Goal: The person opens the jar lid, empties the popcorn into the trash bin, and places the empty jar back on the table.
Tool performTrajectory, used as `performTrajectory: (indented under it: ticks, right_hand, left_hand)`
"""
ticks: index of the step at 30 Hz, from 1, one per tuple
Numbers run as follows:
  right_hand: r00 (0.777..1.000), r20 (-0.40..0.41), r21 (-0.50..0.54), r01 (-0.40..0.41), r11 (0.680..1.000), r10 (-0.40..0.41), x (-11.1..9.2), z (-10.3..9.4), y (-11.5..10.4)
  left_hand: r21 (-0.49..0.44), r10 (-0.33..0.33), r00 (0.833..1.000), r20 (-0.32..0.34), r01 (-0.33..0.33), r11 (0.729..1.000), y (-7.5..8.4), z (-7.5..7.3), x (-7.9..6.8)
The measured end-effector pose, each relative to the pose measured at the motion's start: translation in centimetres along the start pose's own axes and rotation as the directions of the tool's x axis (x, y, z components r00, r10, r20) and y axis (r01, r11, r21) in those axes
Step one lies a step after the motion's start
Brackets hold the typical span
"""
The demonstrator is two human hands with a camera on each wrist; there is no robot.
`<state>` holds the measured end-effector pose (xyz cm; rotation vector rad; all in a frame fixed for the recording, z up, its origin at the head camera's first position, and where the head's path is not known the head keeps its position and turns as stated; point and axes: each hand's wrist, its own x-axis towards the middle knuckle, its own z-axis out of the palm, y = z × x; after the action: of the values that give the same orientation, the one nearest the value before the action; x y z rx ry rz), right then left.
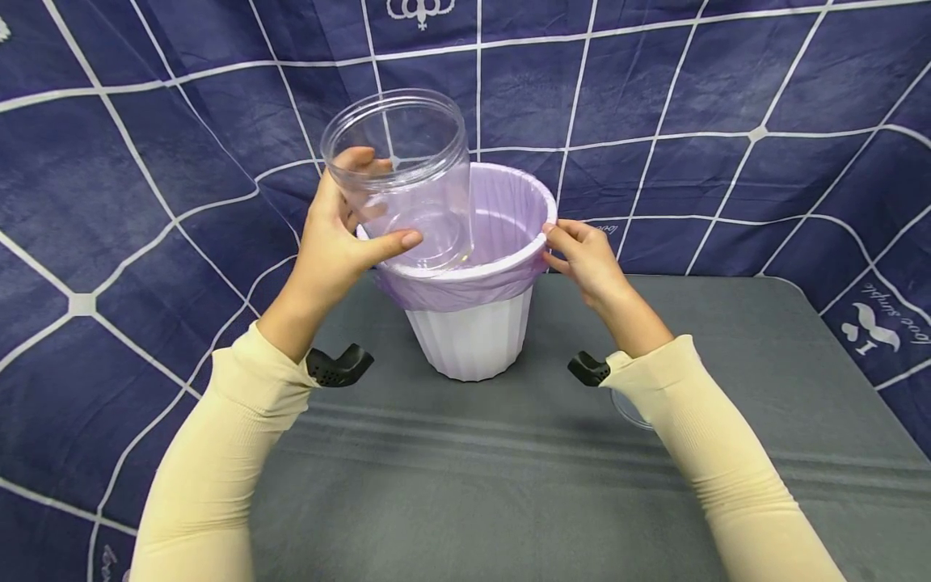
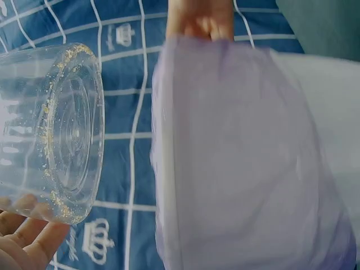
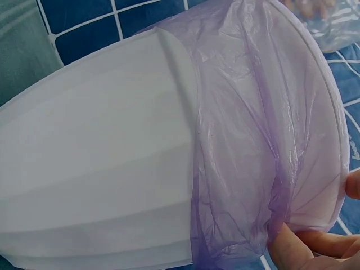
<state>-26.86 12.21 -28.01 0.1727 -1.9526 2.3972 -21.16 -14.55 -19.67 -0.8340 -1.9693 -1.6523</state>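
My left hand [image 1: 338, 234] grips a clear plastic jar [image 1: 444, 206] round its side, thumb in front and fingers behind. The jar has no lid on and is held over the left part of a white trash bin [image 1: 469, 343]. Yellowish crumbs [image 2: 48, 132] cling round the inside of its base in the left wrist view. A purple trash bag [image 1: 509, 202] lines the bin and folds down over its rim. On the bin's right side, my right hand [image 1: 591, 263] pinches the rim through the bag, thumb and fingers on either side of it.
The bin stands upright on a grey-covered table [image 1: 465, 485]. A clear round lid-like piece [image 1: 631, 412] lies by my right sleeve, partly hidden under it. Blue cloth [image 1: 676, 162] with white lines hangs close behind and at both sides.
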Motion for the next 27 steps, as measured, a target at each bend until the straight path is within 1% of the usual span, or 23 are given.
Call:
performTrajectory:
  ticks: [2, 5, 9, 12, 15, 17, 21, 24, 27]
  right_hand:
    - [1.000, 0.002, 0.001, 0.002, 1.000, -0.002, 0.0, 0.0, 0.0]
    - [1.000, 0.001, 0.013, 0.003, 1.000, -0.003, 0.0, -0.1, 0.0]
    - [1.000, 0.000, 0.023, 0.002, 1.000, -0.002, 0.0, -0.1, 0.0]
    - [1.000, 0.002, 0.012, 0.003, 1.000, -0.004, 0.1, -0.1, 0.0]
    - [1.000, 0.006, -0.001, 0.002, 1.000, -0.002, 0.2, -0.1, -0.1]
    - [1.000, 0.011, -0.012, 0.000, 1.000, 0.000, 0.2, -0.1, -0.1]
    - [1.000, 0.010, -0.033, -0.006, 0.999, 0.006, 0.2, -0.1, -0.2]
    - [1.000, 0.017, -0.034, -0.010, 0.999, 0.011, 0.2, -0.2, -0.2]
    - [0.999, 0.031, -0.021, -0.014, 1.000, 0.015, 0.2, -0.2, -0.1]
  left_hand:
    - [-0.022, 0.040, 0.999, 0.031, -0.039, 0.999, 0.2, 0.4, -0.5]
    - [-0.062, 0.092, 0.992, 0.083, -0.087, 0.994, 0.4, 0.9, -1.2]
    - [-0.087, 0.117, 0.982, 0.145, -0.105, 0.991, 0.4, 1.8, -2.4]
    - [-0.084, 0.099, 0.978, 0.186, -0.084, 0.993, 0.3, 2.5, -3.5]
    - [-0.086, 0.064, 0.973, 0.224, -0.046, 0.995, 0.0, 3.2, -4.6]
    - [-0.081, 0.057, 0.967, 0.248, -0.037, 0.996, -0.4, 3.6, -5.2]
    - [-0.098, 0.059, 0.956, 0.289, -0.031, 0.995, -1.6, 4.3, -6.3]
    - [-0.110, 0.047, 0.947, 0.316, -0.013, 0.994, -2.8, 4.9, -7.3]
    - [-0.089, 0.026, 0.939, 0.344, 0.005, 0.996, -3.9, 5.6, -8.4]
